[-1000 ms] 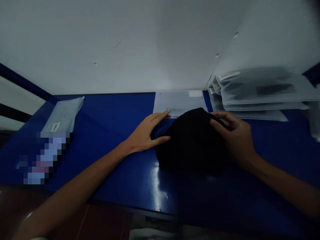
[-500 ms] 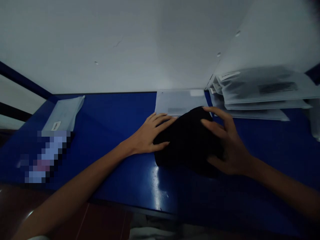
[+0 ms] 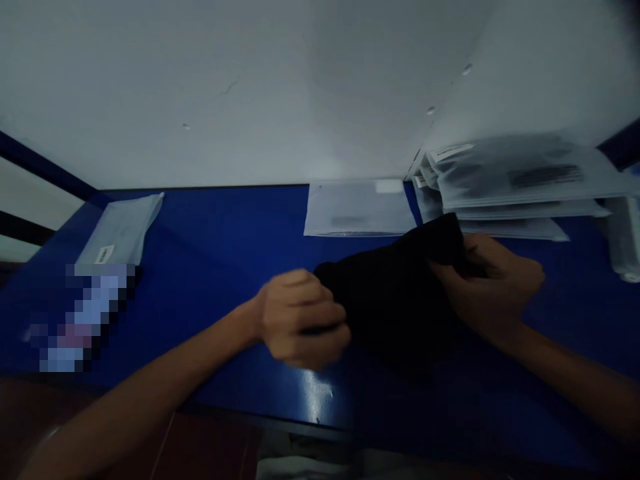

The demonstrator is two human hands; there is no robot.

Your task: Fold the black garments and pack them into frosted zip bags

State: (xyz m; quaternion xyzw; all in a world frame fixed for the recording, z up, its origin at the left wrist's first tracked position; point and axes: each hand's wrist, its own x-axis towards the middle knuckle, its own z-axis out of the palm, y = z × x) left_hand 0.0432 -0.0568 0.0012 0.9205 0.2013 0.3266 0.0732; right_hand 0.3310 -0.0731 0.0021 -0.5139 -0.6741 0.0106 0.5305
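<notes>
Black cloth (image 3: 395, 293) is bunched over the blue table (image 3: 220, 247), stretched between my two hands. My left hand (image 3: 304, 320) is curled into a fist at the cloth's left edge, closed on it. At the upper right of the cloth, my right hand (image 3: 490, 283) pinches a raised fold between thumb and fingers. Just behind the cloth lies a flat frosted plastic bag (image 3: 355, 210) with a white label. The cloth is so dark that its folds are hard to make out.
Several filled frosted bags (image 3: 515, 173) are stacked at the back right against the white wall (image 3: 250, 87). Another frosted bag (image 3: 120, 227) lies at the left, above a pixelated item (image 3: 90, 320). A rolled plastic piece (image 3: 625, 240) sits at the far right.
My left hand has gone from lying spread on the cloth to a closed fist, lower down. My right hand has closed on the cloth and lifted a fold. The flat bag behind is more exposed.
</notes>
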